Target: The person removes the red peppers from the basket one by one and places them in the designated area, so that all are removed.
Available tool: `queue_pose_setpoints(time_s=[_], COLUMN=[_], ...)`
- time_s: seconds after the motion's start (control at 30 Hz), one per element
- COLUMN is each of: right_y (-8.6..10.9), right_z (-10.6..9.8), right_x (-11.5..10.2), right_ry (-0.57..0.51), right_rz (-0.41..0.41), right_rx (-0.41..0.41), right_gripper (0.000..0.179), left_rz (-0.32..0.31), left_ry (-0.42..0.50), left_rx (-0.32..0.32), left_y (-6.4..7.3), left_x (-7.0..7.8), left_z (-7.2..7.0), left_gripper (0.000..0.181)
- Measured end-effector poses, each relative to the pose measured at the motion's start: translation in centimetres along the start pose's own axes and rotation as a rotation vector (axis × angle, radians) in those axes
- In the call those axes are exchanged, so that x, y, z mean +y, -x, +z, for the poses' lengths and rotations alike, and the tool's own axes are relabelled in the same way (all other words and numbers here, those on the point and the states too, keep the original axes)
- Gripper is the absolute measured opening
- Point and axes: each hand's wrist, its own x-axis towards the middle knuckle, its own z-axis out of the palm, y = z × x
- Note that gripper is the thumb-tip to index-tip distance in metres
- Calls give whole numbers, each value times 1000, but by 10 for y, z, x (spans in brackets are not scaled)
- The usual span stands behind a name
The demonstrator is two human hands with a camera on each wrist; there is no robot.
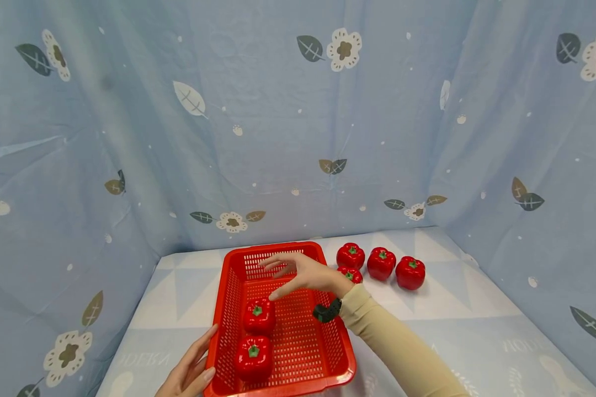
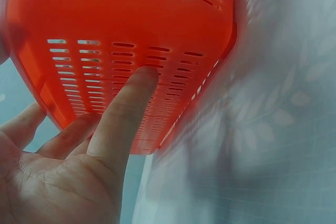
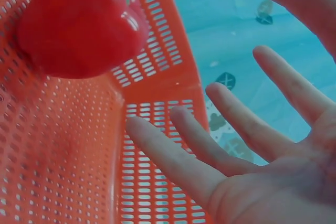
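A red plastic basket [image 1: 298, 389] with slotted walls stands on the table, two red bell peppers lined up along its left side. The nearer bell pepper [image 1: 254, 358] sits by the front corner, the other bell pepper [image 1: 259, 316] just behind it. My left hand [image 1: 191, 364] is at the basket's left side, thumb and fingers against it; the left wrist view has a fairly straight finger [image 2: 126, 108] touching the slotted wall. Over the basket hovers my right hand [image 1: 303, 273], empty, its fingers spread apart in the right wrist view, near a bell pepper [image 3: 84, 24].
Right of the basket, several more red bell peppers [image 1: 381, 263] stand on the patterned tablecloth [image 1: 457, 292], one partly hidden behind my right wrist. A dark band [image 1: 326, 311] is on that wrist. Blue floral curtains [image 1: 278, 110] enclose the back and sides.
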Motion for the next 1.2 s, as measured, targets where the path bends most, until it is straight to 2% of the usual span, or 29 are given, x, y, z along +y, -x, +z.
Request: queue_pose_setpoints(time_s=[0.33,0.6,0.83,1.2], right_y=[-8,-15,-17,-17], right_z=[11,18,22,23], right_x=[7,16,17,22], right_ry=[12,-27,29,28], right_rz=[14,14,25,45], right_rx=[-88,-158,-156,-163], right_gripper=[65,64,65,66], left_rz=[-25,-25,-29,-56], left_ry=[9,-4,-39,-2], left_rx=[24,36,72,86], left_y=[2,2,0,-3], left_x=[0,0,3,-1], left_z=[0,2,4,3], left_gripper=[86,85,85,87])
